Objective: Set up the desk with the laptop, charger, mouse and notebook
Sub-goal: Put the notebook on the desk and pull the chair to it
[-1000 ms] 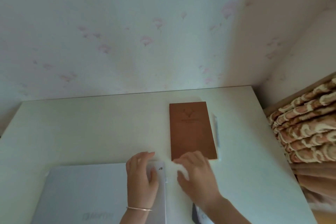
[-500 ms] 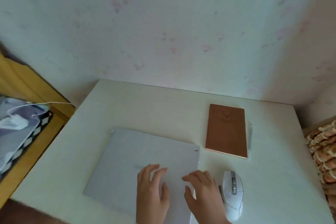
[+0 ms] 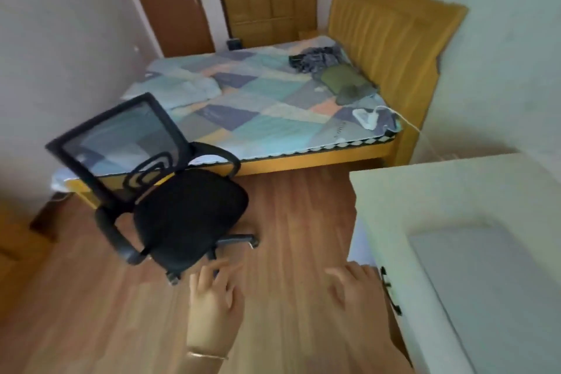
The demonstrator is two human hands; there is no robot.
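Note:
The view faces left, away from the desk and toward the room. The closed grey laptop (image 3: 485, 291) lies on the white desk (image 3: 455, 188) at the right edge. A white charger (image 3: 365, 117) with its cable lies on the bed's near right corner. My left hand (image 3: 214, 294) hangs over the floor with fingers loosely spread, holding nothing. My right hand (image 3: 352, 285) is beside the desk's front edge, fingers relaxed and empty. The mouse and notebook are out of view.
A black mesh office chair (image 3: 170, 200) stands on the wooden floor (image 3: 297, 222) between me and the bed (image 3: 258, 106). The bed has a patchwork cover and a yellow headboard. Dark clothes and a green pillow lie near the headboard. Brown doors stand behind.
The view has swung left from the desk toward the bed and chair. Both hands have left the laptop lid and now hang over the floor, empty.

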